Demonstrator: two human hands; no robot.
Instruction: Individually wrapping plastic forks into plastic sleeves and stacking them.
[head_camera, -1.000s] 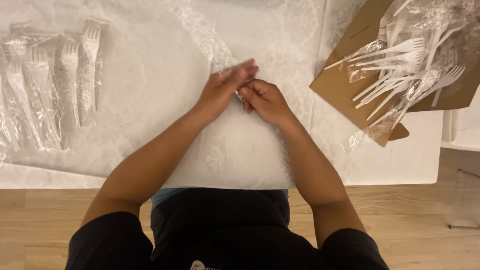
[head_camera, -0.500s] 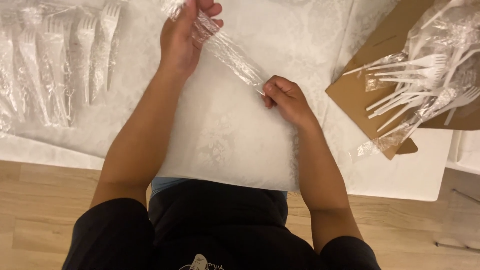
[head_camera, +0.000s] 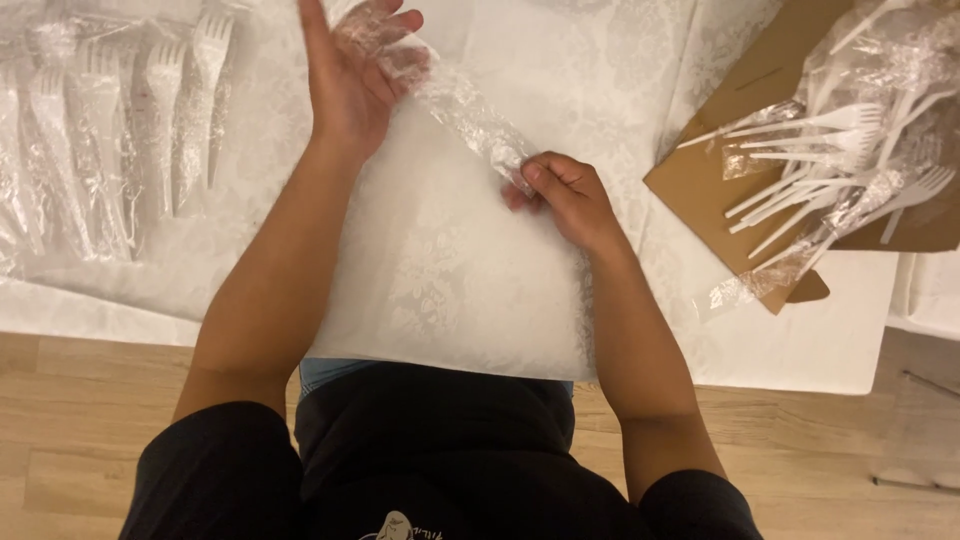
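**Clear plastic wrap being stretched between two hands**

Clear plastic wrap (head_camera: 470, 115), crinkled and thin, is stretching diagonally between both hands above the counter (head_camera: 460, 260), which is wearing a white patterned cloth. Left hand (head_camera: 352, 75) is lifting near the top edge of the view, palm facing the camera, fingers spreading wide with the wrap's upper end draping and clinging over the fingertips; not a closed grip, more a loose hold. Right hand (head_camera: 560, 195) is sitting lower and closer to the body, fingers curling tight and pinching the wrap's lower end, thumb on top. Wrap is running from upper left down to right, slightly bunched in the middle, hanging just over the cloth; cannot tell if it is touching it.

Left side of counter: a row of wrapped white plastic forks (head_camera: 120, 140) is lying side by side, tines pointing away from the person, well apart from the left hand. Right side: a brown cardboard piece (head_camera: 715, 195) is lying at an angle, carrying a loose pile of white plastic forks (head_camera: 830, 160) mixed with crumpled clear wrappers, near the right hand but not touching it. Wooden floor (head_camera: 90, 440) is showing below the counter edge. Person is wearing dark clothing.
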